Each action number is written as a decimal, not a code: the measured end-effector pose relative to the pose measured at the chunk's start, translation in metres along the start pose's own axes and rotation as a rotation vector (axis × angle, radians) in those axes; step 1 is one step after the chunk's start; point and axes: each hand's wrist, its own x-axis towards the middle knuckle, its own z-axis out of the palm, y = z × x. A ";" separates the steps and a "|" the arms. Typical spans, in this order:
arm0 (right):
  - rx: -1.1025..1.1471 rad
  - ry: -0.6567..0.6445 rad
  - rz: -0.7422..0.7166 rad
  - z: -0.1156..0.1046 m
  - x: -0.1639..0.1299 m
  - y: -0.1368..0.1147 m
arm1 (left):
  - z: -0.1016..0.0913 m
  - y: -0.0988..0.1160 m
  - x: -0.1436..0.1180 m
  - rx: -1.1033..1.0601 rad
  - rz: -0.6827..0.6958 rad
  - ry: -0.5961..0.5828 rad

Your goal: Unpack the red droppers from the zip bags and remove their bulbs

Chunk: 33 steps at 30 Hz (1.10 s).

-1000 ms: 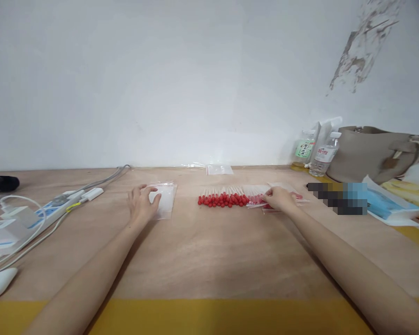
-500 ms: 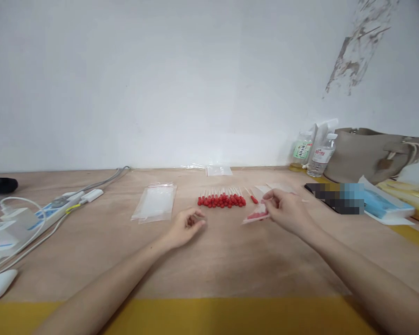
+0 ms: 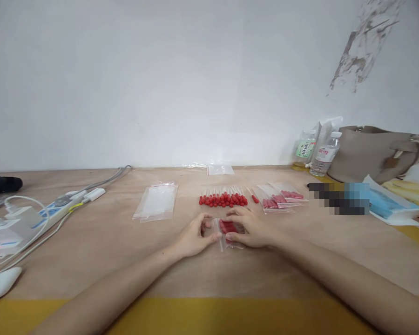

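Note:
A clear zip-lock bag (image 3: 233, 228) with red contents lies on the table between my hands. My left hand (image 3: 195, 237) is curled at the bag's left, zip end, its thumb on the edge strip. Over the bag's right part, my right hand (image 3: 254, 228) grips it between thumb and fingers and hides some of it. Just beyond my hands is a row of red-tipped sticks (image 3: 223, 200), pale shafts pointing to the wall. One red-tipped stick (image 3: 254, 198) lies apart at the row's right. Several bags with red contents (image 3: 279, 200) overlap beyond my right hand.
Empty clear bags (image 3: 156, 202) are stacked on the left, and another bag (image 3: 219, 170) lies by the wall. A power strip (image 3: 52, 211) with cables occupies the far left. Bottles (image 3: 324, 156), a grey handbag (image 3: 366, 153) and a blue packet (image 3: 387, 200) stand right.
My right hand has moved left and nearer with a bag of red contents, uncovering the bags on the right. My left hand has shifted slightly right and closed on the bag's end.

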 end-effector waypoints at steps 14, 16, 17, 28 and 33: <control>0.067 0.091 0.067 0.036 0.005 -0.007 | -0.005 0.008 0.010 -0.669 -0.454 0.067; 0.101 0.143 0.044 0.035 0.005 -0.008 | -0.006 0.006 0.010 -0.701 -0.440 0.049; 0.107 0.178 0.020 0.033 0.006 -0.009 | -0.006 0.005 0.010 -0.713 -0.432 0.030; -0.170 0.201 -0.374 0.021 0.034 -0.011 | -0.009 0.001 0.010 -0.723 -0.377 -0.120; -0.229 0.207 -0.481 0.024 0.035 -0.008 | -0.010 0.004 0.009 -0.667 -0.333 -0.175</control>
